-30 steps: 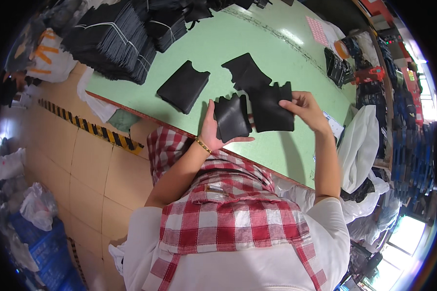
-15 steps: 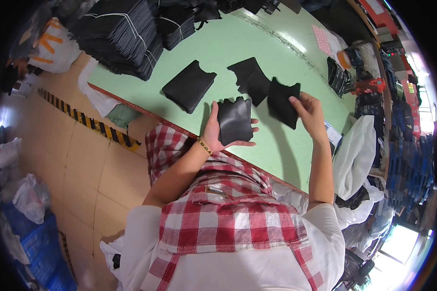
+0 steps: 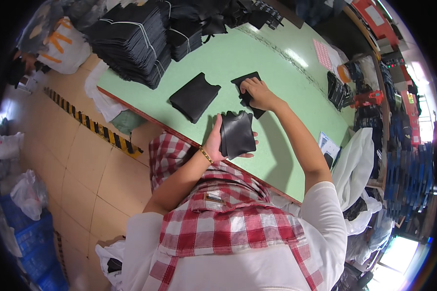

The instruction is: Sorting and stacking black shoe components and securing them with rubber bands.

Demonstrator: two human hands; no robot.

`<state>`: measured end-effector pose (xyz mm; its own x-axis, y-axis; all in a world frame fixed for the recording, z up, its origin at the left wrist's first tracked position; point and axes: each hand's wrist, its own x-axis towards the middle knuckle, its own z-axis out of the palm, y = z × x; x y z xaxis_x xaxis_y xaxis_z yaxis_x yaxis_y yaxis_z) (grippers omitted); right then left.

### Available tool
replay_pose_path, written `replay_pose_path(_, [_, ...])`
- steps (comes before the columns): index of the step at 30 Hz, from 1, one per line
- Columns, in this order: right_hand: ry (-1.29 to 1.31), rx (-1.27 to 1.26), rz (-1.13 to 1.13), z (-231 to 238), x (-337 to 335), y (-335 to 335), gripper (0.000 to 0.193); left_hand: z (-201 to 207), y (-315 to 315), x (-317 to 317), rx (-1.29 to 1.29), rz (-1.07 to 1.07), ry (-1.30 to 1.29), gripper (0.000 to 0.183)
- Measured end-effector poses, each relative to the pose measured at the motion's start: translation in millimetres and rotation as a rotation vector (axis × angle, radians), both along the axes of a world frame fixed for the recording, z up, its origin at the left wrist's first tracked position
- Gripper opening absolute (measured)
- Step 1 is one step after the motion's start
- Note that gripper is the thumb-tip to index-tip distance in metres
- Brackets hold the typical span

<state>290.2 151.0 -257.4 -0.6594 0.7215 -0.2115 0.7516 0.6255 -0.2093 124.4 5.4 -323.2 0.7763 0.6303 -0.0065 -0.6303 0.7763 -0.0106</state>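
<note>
On my left palm lies a small stack of thin black leather-like pieces point(image 3: 238, 136) with notched top edges. My left hand point(image 3: 212, 142) holds it near the table's front edge, thumb along one side and fingertips showing past the other. Farther forward, my right hand point(image 3: 259, 95) reaches down with bent fingers onto similar black pieces point(image 3: 239, 80) lying on the green table point(image 3: 277, 140). The fingertips and much of those pieces are hidden under the hand. To the left of them rests a thicker neat stack of black pieces point(image 3: 195, 97) with a curved notch.
Tall tied bundles of black sheets point(image 3: 131, 43) stand at the table's far left. Papers point(image 3: 328, 144) and a white plastic sheet point(image 3: 354, 157) are at the right edge. A loaded shelf stands beyond. Yellow-black tape point(image 3: 90, 120) crosses the floor at left.
The single piece from my right hand now lies on the stack in my left. My right hand has moved left and down onto the pieces on the table.
</note>
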Motion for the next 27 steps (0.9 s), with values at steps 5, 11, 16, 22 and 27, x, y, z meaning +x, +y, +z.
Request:
replay_pose_path(5, [-0.177, -0.02, -0.07, 3, 21, 6, 0.032, -6, 2, -2, 0.056, 0.011, -0.047, 0.089])
replay_pose_path(11, [0.066, -0.066, -0.328, -7, 110, -31, 0.016, 2, 1, -1, 0.033, 0.018, -0.064, 0.09])
replay_pose_path(16, [0.398, -0.487, -0.643, 45, 125, -76, 0.015, 5, 2, 3, -0.058, 0.092, 0.071, 0.08])
replay_pose_path(22, [0.738, -0.615, -0.622, 90, 68, -96, 0.022, 7, 2, 2, -0.066, 0.099, 0.073, 0.081])
replay_pose_path(27, [0.835, -0.605, -0.616, 62, 33, -98, 0.022, 16, -2, 0, -0.009, 0.108, 0.024, 0.092])
